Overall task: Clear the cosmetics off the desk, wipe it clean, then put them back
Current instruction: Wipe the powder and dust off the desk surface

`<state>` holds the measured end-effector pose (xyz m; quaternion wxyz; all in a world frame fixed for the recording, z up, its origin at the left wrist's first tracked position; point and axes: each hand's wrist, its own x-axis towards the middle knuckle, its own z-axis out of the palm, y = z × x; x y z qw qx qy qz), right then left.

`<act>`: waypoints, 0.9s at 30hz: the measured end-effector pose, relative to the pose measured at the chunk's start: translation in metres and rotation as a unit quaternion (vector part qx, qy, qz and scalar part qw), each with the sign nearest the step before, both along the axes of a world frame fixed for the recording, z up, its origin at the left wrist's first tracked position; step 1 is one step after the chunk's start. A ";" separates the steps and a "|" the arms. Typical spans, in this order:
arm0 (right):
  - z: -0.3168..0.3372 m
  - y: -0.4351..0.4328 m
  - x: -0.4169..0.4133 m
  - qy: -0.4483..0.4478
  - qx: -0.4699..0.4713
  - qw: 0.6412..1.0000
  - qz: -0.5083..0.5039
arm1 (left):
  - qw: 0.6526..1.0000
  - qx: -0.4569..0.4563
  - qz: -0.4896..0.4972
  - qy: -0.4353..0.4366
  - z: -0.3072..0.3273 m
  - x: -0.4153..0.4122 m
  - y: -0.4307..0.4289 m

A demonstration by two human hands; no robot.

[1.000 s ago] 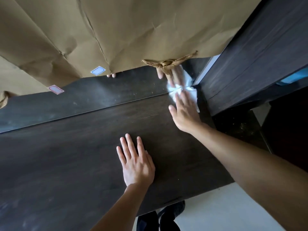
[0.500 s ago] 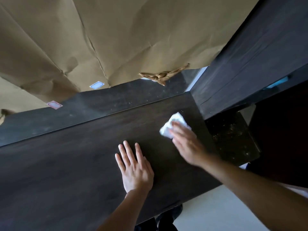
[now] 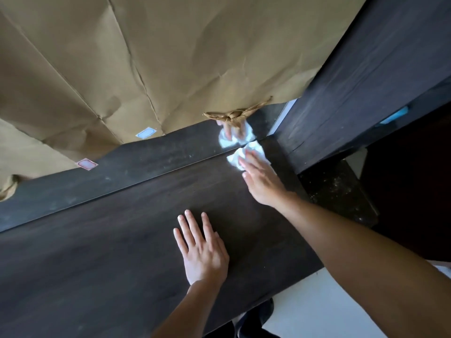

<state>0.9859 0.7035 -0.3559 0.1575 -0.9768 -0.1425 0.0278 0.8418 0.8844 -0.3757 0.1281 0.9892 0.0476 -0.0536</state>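
The dark wooden desk [image 3: 122, 252] fills the lower half of the view, with no cosmetics on it. My right hand [image 3: 262, 181] presses a crumpled white tissue [image 3: 238, 159] flat against the desk's far right corner, where the top meets a mirror. The mirror [image 3: 146, 157] repeats the tissue and fingertips just above. My left hand [image 3: 203, 254] lies flat on the desk, palm down, fingers spread, holding nothing.
Brown paper [image 3: 170, 57] with two small labels covers most of the mirror and hangs down to its lower part. A dark cabinet side [image 3: 366, 93] rises at the desk's right end. A lower dusty dark shelf [image 3: 336, 191] and pale floor [image 3: 329, 308] lie to the right.
My right hand pulled the tissue back toward me from the far corner, then pushed it forward again to the mirror edge. My left hand stayed flat in place.
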 end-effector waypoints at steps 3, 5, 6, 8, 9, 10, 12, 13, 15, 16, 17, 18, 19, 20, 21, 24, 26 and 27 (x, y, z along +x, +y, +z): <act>0.001 -0.030 0.001 -0.002 -0.036 0.992 -0.125 | 1.000 -0.003 0.001 -0.004 0.001 0.003 -0.002; 0.000 -0.024 -0.036 -0.002 -0.037 0.993 -0.108 | 1.000 -0.005 0.001 0.001 0.000 0.001 -0.002; -0.001 -0.025 -0.058 0.002 -0.038 0.997 -0.067 | 1.000 -0.006 -0.001 0.005 0.000 0.000 -0.002; 0.004 -0.038 -0.075 0.033 -0.037 0.999 -0.010 | 1.000 -0.007 0.002 0.008 0.001 0.002 -0.003; 0.005 -0.046 -0.064 0.029 -0.038 0.999 -0.010 | 1.000 -0.010 0.005 0.011 0.002 0.003 -0.004; 0.005 -0.049 -0.048 0.032 -0.043 0.998 -0.029 | 1.000 -0.012 0.004 0.012 0.003 0.003 -0.004; 0.004 -0.046 -0.003 0.033 -0.044 0.994 -0.099 | 1.000 -0.005 -0.001 0.000 0.003 0.005 -0.004; 0.005 -0.042 0.017 0.050 -0.043 0.990 -0.124 | 1.000 -0.004 -0.002 -0.004 0.002 0.005 -0.005; 0.000 -0.035 0.038 0.066 -0.041 0.987 -0.142 | 1.000 -0.001 -0.006 -0.008 0.000 0.005 -0.004; -0.002 -0.038 0.039 0.063 -0.033 0.987 -0.142 | 1.000 0.001 -0.008 -0.012 -0.001 0.006 -0.004; -0.006 -0.042 0.033 0.060 -0.017 0.988 -0.142 | 1.000 0.003 -0.008 -0.014 -0.003 0.007 -0.003; -0.008 -0.047 0.019 0.053 -0.001 0.988 -0.144 | 1.000 0.004 -0.006 -0.013 -0.004 0.008 -0.002; -0.012 -0.050 -0.002 0.038 0.015 0.988 -0.147 | 1.000 0.005 -0.002 -0.010 -0.006 0.007 -0.002; -0.014 -0.051 -0.027 0.017 0.026 0.989 -0.145 | 1.000 0.007 0.001 -0.005 -0.006 0.006 0.000; -0.015 -0.050 -0.055 0.001 0.040 0.990 -0.135 | 1.000 0.009 0.001 -0.001 -0.007 0.006 0.001; -0.007 -0.030 -0.142 0.013 0.061 0.997 -0.048 | 1.000 0.005 -0.001 0.001 -0.003 0.006 0.001; -0.003 -0.016 -0.194 0.024 0.079 0.996 0.040 | 1.000 -0.005 0.004 0.000 0.000 0.007 0.001; -0.002 -0.014 -0.215 0.030 0.091 0.992 0.077 | 1.000 -0.010 0.005 0.001 0.001 0.007 0.001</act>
